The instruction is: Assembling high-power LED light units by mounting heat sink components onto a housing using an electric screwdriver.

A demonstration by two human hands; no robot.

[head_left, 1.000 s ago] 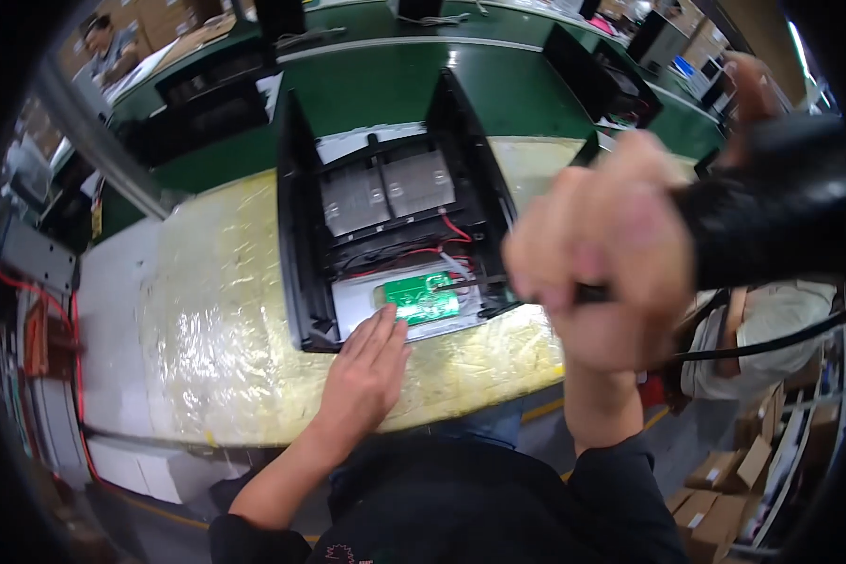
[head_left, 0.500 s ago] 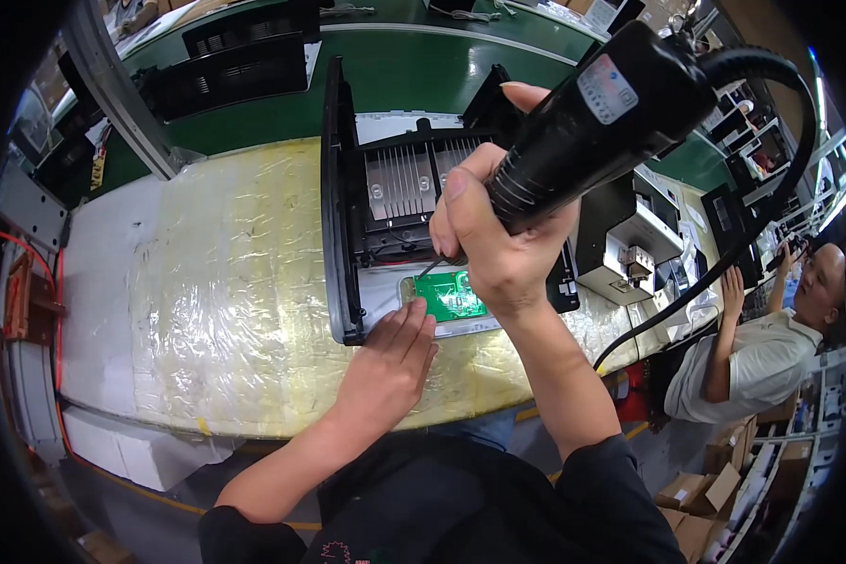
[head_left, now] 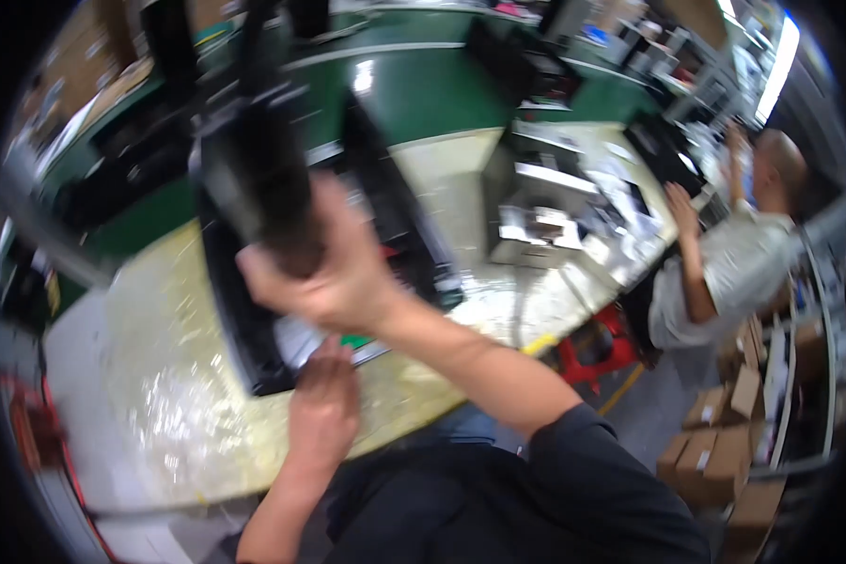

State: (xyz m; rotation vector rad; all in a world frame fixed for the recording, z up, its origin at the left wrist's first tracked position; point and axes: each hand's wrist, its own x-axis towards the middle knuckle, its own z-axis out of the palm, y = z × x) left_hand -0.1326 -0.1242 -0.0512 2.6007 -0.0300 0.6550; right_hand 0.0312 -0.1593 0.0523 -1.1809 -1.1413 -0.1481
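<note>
Raised over the bench, my right hand (head_left: 334,273) is wrapped round a black electric screwdriver (head_left: 258,169), both smeared by motion. Its tip is hidden behind the hand. Below it lies an open black housing (head_left: 224,291), whose inside is largely covered by my hand and the tool. A sliver of green circuit board (head_left: 355,340) shows at the housing's near end. My left hand (head_left: 324,404) rests there, fingers stretched out against the near edge, beside the board. Blur hides whether the fingertips touch the board.
A metal case (head_left: 536,211) stands right of the housing on the film-covered bench (head_left: 150,395). Further right a co-worker (head_left: 724,263) works at the same bench, near a red stool (head_left: 600,348). Cardboard boxes (head_left: 714,451) are stacked at lower right. A metal post (head_left: 52,230) rises at left.
My right hand has lifted the screwdriver up and to the left, away from the circuit board. The view has swung, so the housing appears further left and tilted. My left hand stays by the board.
</note>
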